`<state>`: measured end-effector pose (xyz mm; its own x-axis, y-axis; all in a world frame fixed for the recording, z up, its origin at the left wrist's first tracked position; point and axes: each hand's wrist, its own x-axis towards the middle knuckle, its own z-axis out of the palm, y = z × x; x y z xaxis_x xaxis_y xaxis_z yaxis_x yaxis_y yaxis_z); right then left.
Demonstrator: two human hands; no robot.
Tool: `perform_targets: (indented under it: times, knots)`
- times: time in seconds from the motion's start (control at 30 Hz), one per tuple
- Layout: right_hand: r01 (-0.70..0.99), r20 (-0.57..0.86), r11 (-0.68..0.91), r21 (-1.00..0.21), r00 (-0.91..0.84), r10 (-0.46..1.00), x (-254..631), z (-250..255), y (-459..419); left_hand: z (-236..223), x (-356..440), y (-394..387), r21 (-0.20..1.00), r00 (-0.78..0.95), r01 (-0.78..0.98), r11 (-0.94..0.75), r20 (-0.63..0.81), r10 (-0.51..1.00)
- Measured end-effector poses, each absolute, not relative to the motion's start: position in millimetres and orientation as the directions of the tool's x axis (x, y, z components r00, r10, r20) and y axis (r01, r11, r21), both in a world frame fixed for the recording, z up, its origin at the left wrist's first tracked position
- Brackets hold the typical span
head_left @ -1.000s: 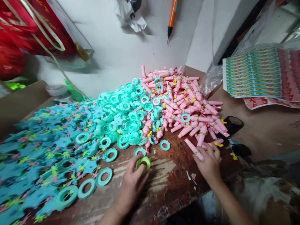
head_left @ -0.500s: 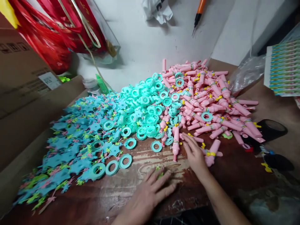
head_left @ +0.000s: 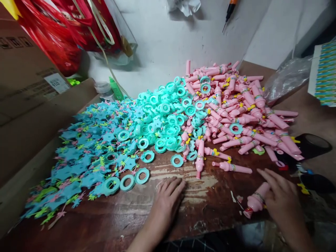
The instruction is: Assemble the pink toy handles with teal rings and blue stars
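Note:
My left hand (head_left: 166, 201) lies flat on the worn wooden table (head_left: 199, 196), fingers stretched out, palm down; nothing shows under it. My right hand (head_left: 282, 197) is at the near right edge, its fingers curled over a pink plastic tube (head_left: 254, 202) with a red-striped tip. Beyond the hands lie three heaps: blue star-shaped pieces (head_left: 78, 164) on the left, teal rings (head_left: 164, 119) in the middle, pink tubes (head_left: 236, 105) on the right. A few loose teal rings (head_left: 127, 182) lie just left of my left hand.
A cardboard box (head_left: 28, 122) borders the table on the left, with a red bag (head_left: 52, 31) above it. A black tape roll (head_left: 313, 145), a clear plastic bag (head_left: 288, 77) and sticker sheets (head_left: 324, 73) sit on the right. An orange-handled tool (head_left: 231, 8) hangs on the white wall.
My right hand has drawn back from the pink heap to the near right edge with a pink tube. The green ring seen under my left hand no longer shows.

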<state>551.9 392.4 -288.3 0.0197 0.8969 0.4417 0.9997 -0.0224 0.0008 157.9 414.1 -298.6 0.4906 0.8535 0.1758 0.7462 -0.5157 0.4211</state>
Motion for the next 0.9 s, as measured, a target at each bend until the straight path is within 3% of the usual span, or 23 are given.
perform_targets:
  times: [0.1,0.2,0.27,0.33,0.4,0.47,0.53,0.63,0.73,0.8,0.83,0.9]
  knots:
    - [0.996,0.182,0.084,0.014,-0.085,0.98,574,-310,372,-302,158,413,0.523,0.374,0.751,-0.403,0.167,0.912]
    - [0.999,0.021,0.013,-0.039,-0.012,1.0,569,-314,373,-298,162,416,0.701,0.268,0.667,-0.251,0.089,0.959]
    - [0.988,-0.094,-0.054,-0.147,0.04,0.995,548,-305,384,-290,166,420,0.871,0.171,0.483,-0.093,0.01,0.985]
    - [0.951,-0.215,-0.083,-0.296,0.018,0.976,515,-291,395,-281,171,425,0.987,0.047,0.105,0.121,-0.126,0.991]
    - [0.894,-0.225,-0.023,-0.448,-0.088,0.97,472,-276,400,-272,175,432,0.888,-0.037,-0.371,0.27,-0.305,0.952]
    - [0.836,-0.116,0.159,-0.526,-0.255,0.96,426,-266,398,-265,177,440,0.659,-0.05,-0.699,0.277,-0.431,0.901]
    - [0.782,-0.029,0.333,-0.527,-0.408,0.913,386,-264,390,-259,178,444,0.514,-0.044,-0.824,0.239,-0.477,0.878]
    - [0.76,0.051,0.378,-0.529,-0.416,0.908,347,-275,377,-256,179,438,0.527,-0.035,-0.818,0.23,-0.445,0.895]
    - [0.671,-0.029,0.148,-0.726,-0.245,0.969,333,-284,372,-257,182,418,0.59,0.06,-0.759,0.276,-0.359,0.932]
    - [0.424,-0.321,-0.186,-0.886,-0.273,0.907,332,-282,374,-257,183,403,0.612,0.124,-0.732,0.301,-0.314,0.941]
    - [0.258,-0.471,-0.399,-0.88,-0.37,0.801,333,-279,376,-256,182,398,0.625,0.15,-0.714,0.316,-0.304,0.941]
    - [-0.009,-0.57,-0.735,-0.678,-0.626,0.533,333,-272,379,-253,177,397,0.687,0.187,-0.642,0.34,-0.289,0.939]
